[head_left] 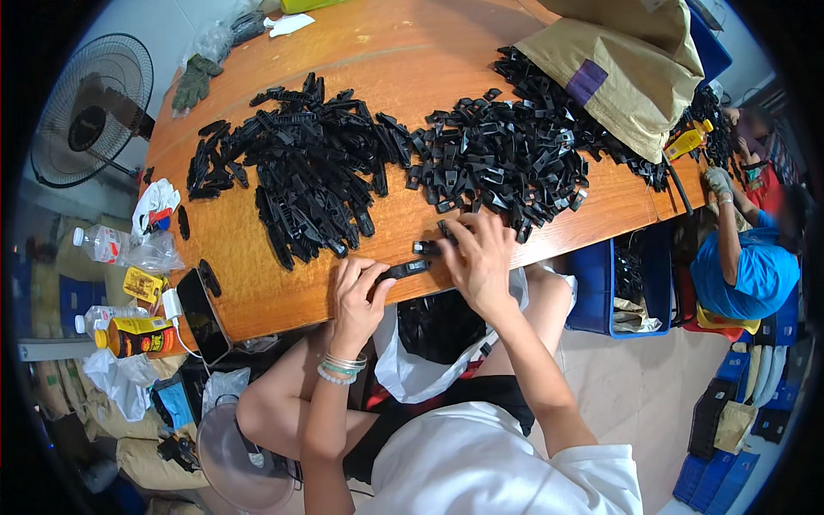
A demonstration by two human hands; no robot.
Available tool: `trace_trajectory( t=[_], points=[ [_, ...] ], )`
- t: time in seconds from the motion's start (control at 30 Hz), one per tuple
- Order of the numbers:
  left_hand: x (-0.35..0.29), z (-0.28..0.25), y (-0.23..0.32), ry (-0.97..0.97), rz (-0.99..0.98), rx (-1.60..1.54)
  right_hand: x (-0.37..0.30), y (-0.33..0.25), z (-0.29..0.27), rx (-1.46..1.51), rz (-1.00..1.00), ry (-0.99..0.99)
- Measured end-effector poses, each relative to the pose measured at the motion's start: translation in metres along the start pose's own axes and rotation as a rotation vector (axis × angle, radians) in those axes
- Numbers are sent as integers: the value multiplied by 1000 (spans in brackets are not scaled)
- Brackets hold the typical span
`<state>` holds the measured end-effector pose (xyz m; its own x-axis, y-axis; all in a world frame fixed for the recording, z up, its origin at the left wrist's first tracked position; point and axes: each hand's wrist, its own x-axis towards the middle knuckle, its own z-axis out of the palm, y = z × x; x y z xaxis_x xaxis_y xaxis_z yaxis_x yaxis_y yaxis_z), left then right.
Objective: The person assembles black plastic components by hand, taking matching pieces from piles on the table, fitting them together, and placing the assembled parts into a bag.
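Observation:
At the near edge of the wooden table (378,73), my left hand (356,296) pinches a long black plastic part (405,270), which points to the right. My right hand (481,262) is just right of it, fingers curled on a small black plastic piece (425,247). The two parts are close together but apart. Beyond my left hand spreads a pile of long black plastic parts (313,172). A heap of small black plastic pieces (498,159) lies beyond my right hand. Below the table edge, a white plastic bag (399,369) sits between my legs with black contents inside.
A brown sack (618,77) leans over the heap at the right. On the left are a phone-like dark slab (204,318), bottles (142,336), a glove (196,83) and a fan (90,112). A blue bin (639,283) and a co-worker in blue (742,270) are at the right.

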<state>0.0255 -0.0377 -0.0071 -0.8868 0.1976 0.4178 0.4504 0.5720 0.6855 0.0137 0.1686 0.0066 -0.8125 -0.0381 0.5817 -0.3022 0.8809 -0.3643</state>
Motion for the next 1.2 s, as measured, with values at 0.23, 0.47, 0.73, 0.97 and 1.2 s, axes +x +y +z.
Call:
trace_trajectory(
  t=[0.23,0.47,0.73,0.97,1.2],
  points=[
    [0,-2,-2,-31,19,-27,-5,-9,11,96,-57,-176],
    [-2,-3,-4,-47,15,-7,-14,-17,4,745,354,-124],
    [-1,-3,-3,-51,25,-3,-16,-11,-8,898,611,-456],
    [1,-5,-1,-87,28,18,-9,1,-7,583,91,-399],
    [3,-6,0,-174,68,-75,-24,-16,-1,570,161,-373]
  ],
)
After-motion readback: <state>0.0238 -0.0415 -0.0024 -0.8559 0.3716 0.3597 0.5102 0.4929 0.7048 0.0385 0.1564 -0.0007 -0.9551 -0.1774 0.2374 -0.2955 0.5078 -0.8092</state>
